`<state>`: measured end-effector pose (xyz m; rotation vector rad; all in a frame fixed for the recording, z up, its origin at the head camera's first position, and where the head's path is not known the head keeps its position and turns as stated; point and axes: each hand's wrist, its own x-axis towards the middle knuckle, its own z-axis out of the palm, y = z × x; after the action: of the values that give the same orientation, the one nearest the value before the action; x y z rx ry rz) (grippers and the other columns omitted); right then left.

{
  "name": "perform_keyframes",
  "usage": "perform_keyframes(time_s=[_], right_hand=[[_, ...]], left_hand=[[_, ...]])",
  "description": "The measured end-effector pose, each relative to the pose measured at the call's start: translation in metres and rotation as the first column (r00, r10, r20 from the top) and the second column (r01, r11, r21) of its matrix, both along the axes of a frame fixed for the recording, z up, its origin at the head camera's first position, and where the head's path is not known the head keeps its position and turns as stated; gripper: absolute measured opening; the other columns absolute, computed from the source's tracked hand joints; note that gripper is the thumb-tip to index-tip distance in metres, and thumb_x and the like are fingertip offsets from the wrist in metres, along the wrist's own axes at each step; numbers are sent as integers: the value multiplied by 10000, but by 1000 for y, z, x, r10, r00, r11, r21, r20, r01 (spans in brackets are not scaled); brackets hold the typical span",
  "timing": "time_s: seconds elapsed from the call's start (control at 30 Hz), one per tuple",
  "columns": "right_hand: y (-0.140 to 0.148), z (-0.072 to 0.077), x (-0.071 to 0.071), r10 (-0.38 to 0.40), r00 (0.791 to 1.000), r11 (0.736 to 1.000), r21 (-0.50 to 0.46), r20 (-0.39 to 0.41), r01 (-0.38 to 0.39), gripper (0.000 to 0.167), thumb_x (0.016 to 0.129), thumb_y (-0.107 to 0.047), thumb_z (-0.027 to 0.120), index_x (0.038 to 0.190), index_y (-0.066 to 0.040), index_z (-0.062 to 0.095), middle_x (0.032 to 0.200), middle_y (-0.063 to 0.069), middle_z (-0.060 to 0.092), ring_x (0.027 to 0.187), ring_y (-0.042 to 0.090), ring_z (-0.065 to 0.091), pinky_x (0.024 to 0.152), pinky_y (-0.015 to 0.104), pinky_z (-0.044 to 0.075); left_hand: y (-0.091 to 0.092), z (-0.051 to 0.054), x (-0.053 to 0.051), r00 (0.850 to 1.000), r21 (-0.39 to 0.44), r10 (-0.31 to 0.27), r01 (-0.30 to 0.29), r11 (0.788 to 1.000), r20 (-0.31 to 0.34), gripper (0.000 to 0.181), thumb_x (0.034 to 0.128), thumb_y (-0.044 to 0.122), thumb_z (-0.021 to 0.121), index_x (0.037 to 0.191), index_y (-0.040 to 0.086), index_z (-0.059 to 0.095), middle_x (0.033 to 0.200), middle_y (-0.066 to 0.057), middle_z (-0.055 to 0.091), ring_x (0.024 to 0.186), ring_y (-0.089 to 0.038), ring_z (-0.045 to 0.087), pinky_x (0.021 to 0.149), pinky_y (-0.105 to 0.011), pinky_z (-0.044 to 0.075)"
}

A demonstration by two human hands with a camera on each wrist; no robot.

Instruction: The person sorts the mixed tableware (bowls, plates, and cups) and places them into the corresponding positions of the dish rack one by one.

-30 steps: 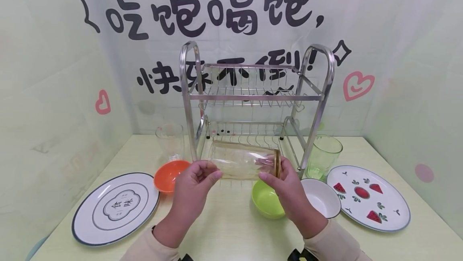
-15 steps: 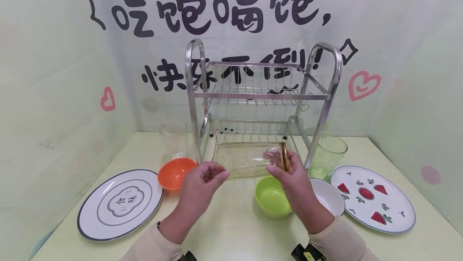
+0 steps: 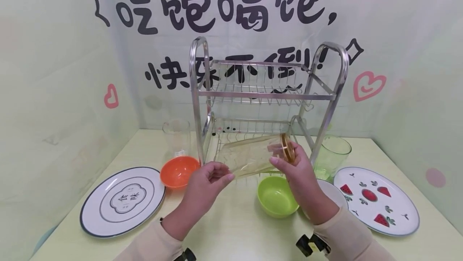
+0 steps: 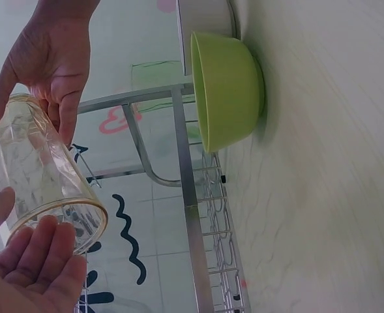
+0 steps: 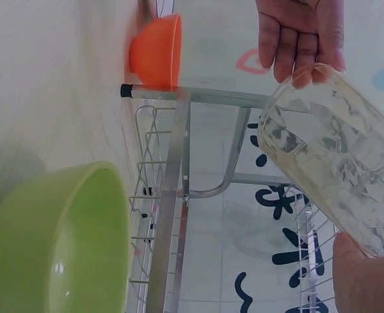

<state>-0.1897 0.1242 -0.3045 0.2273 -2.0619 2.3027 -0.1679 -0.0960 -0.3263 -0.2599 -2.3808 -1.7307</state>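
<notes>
While a lettered plate (image 3: 123,202) and an orange bowl (image 3: 179,172) sit at left, the left hand (image 3: 204,182) pinches the rim of a tilted amber glass (image 3: 249,154) between thumb and fingers, in the air before the rack (image 3: 267,95). Next come a green bowl (image 3: 276,198), lower down, and the right hand (image 3: 302,172), fingers clamped round the glass's base end; farther right are a white bowl (image 3: 332,192), green glass (image 3: 333,152) and patterned plate (image 3: 392,196).

On my screen the tumbler (image 3: 249,154) is pale amber, deepening to brown-amber at one end. I see an orange bowl (image 3: 179,171), a lime-green bowl (image 3: 277,196) and a silver rack (image 3: 267,95). One white plate (image 3: 95,212) has a navy rim and dark characters (image 3: 128,198); a second plate (image 3: 400,200) shows red-and-green watermelon motifs (image 3: 381,220). Black lettering (image 3: 238,57) and pink hearts (image 3: 111,96) pattern the pale backdrop (image 3: 238,40).
</notes>
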Motion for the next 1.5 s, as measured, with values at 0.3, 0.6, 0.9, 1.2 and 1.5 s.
perform_keyframes(time_s=[0.3,0.6,0.9,1.2,1.5], right_hand=[[8,8,-3,0,1000,996,87,12,-1,672,905,-104,608,1443,-29,211,1413,157,387,1328,251,385,1084,355,354],[10,11,-6,-30,1000,997,76,-8,30,568,885,-52,616,1356,-47,297,1283,124,484,1151,140,525,923,201,454],[12,14,-8,-18,999,995,99,-44,23,611,883,-39,622,1392,-35,286,1304,131,482,1108,110,545,919,192,465],[14,19,-13,-11,999,982,189,-30,17,698,889,-94,657,1445,-35,239,1380,160,431,1241,243,453,913,184,460],[7,19,-21,-52,998,955,290,-32,59,689,860,-138,709,1398,-6,300,1324,167,438,1202,253,455,958,316,446]], left_hand=[[-3,1,-3,1000,-79,15,-15,997,-1,220,863,132,723,1047,29,657,984,-41,680,944,-196,622,891,-383,521],[-12,8,-12,997,-134,79,-77,988,9,255,867,120,713,1101,45,642,1027,-47,665,997,-219,601,925,-397,506],[-28,20,-23,985,-94,169,-171,981,-30,247,891,104,683,1101,-5,612,1037,-121,654,1000,-255,589,897,-392,500],[-39,35,-34,969,-104,245,-246,964,-19,227,928,133,640,1109,14,573,1083,-148,618,1042,-286,567,934,-416,487],[-45,40,-50,969,-105,247,-246,964,-2,373,923,144,653,1231,-10,510,1200,-160,559,1144,-304,521,1016,-429,444]])
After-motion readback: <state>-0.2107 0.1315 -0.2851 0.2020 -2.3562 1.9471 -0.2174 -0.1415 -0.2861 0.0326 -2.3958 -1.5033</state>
